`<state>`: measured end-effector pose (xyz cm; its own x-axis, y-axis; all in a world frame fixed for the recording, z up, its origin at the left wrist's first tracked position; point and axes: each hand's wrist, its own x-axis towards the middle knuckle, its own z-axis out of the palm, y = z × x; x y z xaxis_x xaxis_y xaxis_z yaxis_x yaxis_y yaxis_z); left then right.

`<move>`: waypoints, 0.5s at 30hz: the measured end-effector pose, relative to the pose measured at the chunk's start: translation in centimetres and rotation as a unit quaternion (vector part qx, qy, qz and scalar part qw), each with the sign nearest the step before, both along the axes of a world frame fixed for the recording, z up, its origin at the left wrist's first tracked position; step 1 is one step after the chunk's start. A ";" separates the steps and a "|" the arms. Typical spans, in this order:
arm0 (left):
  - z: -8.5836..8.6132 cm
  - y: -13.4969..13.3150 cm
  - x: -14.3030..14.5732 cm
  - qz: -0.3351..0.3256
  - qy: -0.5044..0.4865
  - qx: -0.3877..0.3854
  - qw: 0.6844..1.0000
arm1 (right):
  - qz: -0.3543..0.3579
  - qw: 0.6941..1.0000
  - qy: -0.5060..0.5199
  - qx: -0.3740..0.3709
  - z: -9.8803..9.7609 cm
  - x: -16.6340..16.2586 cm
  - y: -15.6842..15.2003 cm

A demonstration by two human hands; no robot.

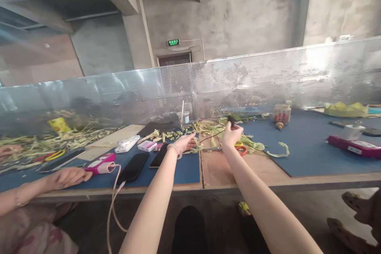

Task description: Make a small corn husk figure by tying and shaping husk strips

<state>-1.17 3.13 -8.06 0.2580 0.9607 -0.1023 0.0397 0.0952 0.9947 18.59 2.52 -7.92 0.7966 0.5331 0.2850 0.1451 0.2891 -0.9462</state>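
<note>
My left hand (185, 143), a bracelet on its wrist, is stretched out with fingers apart beside pale green plant strips (193, 149). It holds nothing that I can see. To its right, my right hand (232, 134) is closed in a pinch. A small dark object (231, 120) shows at its fingertips; its kind is unclear. Below and beside this hand lie scissors with red and yellow handles (241, 150), partly hidden by the wrist. Their blades point left over a bare wooden board (217, 166). More leafy green strips (254, 145) lie around the right hand.
Left of me, a co-worker's hand (68, 177) rests by a pink device (101, 163) with a cable. Phones (133, 166), a small box (147, 145) and a cup (185, 117) stand nearby. A jar (281, 114) and magenta device (354, 147) lie right. A perforated metal screen (133, 91) backs the table.
</note>
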 end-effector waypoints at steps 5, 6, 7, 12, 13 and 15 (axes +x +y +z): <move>-0.2 0.0 -0.1 -0.002 0.002 0.024 1.000 | -0.059 0.990 0.068 0.105 4.2 -1.4 -1.7; -0.2 0.0 -0.1 -0.008 0.000 0.028 1.000 | -0.056 0.989 0.084 0.105 5.2 -2.6 -2.0; -0.3 0.0 -0.1 -0.018 -0.004 0.031 0.999 | -0.047 0.989 0.098 0.105 6.2 -3.9 -2.3; -0.9 0.2 0.1 -0.010 -0.037 0.050 0.998 | 0.096 0.986 0.045 0.129 8.4 -10.4 -4.3; -1.0 0.3 0.2 -0.011 -0.039 0.055 0.998 | 0.081 0.986 0.045 0.140 8.3 -10.9 -4.7; -1.1 0.4 0.2 -0.020 -0.026 0.048 0.998 | 0.025 0.985 0.034 0.168 7.8 -10.6 -5.5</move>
<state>-0.95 3.53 -9.12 0.2982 0.9545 0.0048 -0.0104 -0.0018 0.9999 7.98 -3.01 -0.14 0.7951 0.4563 0.3995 0.0628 0.5932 -0.8026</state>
